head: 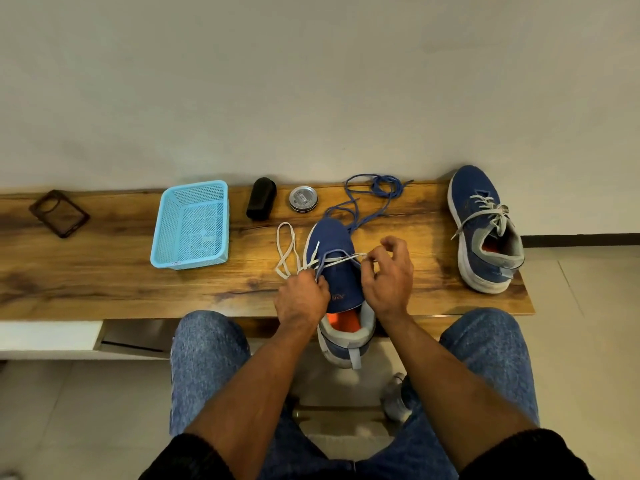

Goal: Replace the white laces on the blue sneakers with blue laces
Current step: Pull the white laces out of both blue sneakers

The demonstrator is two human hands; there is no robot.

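A blue sneaker point(337, 268) lies toe-away at the front edge of the wooden bench point(104, 278), its heel hanging over the edge. My left hand point(302, 299) grips the sneaker's left side and pinches lace there. My right hand point(388, 275) pinches the white lace point(285, 247) at the right eyelets; the lace runs across the shoe and loops out to the left. A blue lace point(375, 188) lies coiled behind the shoe, one strand crossing its front eyelets. A second blue sneaker point(485, 230) with white laces lies on the bench's right end.
A light blue plastic basket point(192, 225) sits on the left of the bench. A black brush point(261, 199) and a round tin point(303, 199) stand near the wall. A dark phone case point(59, 213) lies far left. My knees in jeans flank the shoe.
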